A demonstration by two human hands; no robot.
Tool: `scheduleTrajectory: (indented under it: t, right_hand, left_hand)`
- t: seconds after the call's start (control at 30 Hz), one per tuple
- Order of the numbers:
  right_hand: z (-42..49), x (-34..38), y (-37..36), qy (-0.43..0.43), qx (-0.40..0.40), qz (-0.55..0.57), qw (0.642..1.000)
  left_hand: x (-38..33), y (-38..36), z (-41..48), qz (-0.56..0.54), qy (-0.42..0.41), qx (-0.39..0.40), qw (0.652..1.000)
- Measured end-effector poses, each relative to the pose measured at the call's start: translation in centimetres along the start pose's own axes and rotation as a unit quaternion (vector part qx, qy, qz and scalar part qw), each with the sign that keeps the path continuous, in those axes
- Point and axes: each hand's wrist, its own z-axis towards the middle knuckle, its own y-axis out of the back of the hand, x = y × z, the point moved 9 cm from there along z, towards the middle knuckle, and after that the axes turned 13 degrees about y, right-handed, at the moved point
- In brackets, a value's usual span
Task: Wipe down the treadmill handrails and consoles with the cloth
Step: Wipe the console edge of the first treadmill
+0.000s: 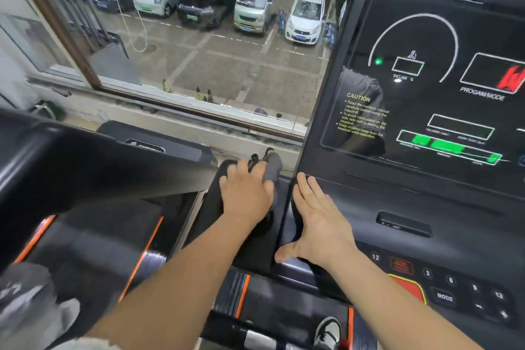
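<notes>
Wiping under way: left hand [247,192] grips grey cloth [273,169] on the handrail [208,207]; right hand [321,221], at its 3 o'clock, lies flat, empty, on the console [426,202], seemingly unwiped.

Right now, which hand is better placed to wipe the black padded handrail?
Left: the left hand holds the grey cloth on the black padded handrail, while the right hand lies flat and empty on the black treadmill console edge.

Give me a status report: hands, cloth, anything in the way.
Left hand grips grey cloth against black handrail. Right hand flat, fingers straight, on treadmill console left edge. No obstruction seen.
</notes>
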Motion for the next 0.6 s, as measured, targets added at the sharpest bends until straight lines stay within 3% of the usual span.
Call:
scheduleTrajectory:
  t: [0.07,0.13,0.2,0.23,0.33,0.4,0.53,0.6]
  right_hand:
    - [0.0,-0.1,0.0,-0.002,0.0,0.005,1.0]
    - [0.0,-0.1,-0.1,0.001,0.003,0.008,1.0]
    - [0.0,-0.2,-0.1,0.002,0.0,0.01,1.0]
    - [0.0,-0.2,-0.2,0.001,0.0,0.008,1.0]
    - [-0.1,-0.2,-0.3,-0.001,0.006,0.005,1.0]
    - [-0.1,-0.2,-0.3,-0.004,0.005,0.008,1.0]
    - [-0.1,-0.2,-0.3,-0.003,0.007,0.011,1.0]
    - [0.0,-0.2,-0.3,-0.003,0.009,0.01,1.0]
  left_hand:
    - [-1.9,-0.4,-2.3,-0.017,-0.041,-0.017,0.999]
    - [-2.1,-0.5,-3.9,-0.018,-0.134,-0.005,0.991]
    - [-0.9,0.1,-2.5,0.041,-0.207,0.009,0.977]
    - [0.2,0.5,-0.8,0.074,-0.197,-0.001,0.978]
    - [4.1,2.6,4.0,0.031,0.007,-0.023,0.999]
    - [2.6,2.6,2.1,0.036,0.026,-0.045,0.998]
    - [-1.6,0.1,-4.9,0.01,-0.17,0.025,0.985]
    - [-0.3,0.5,-3.4,0.026,-0.195,0.022,0.98]
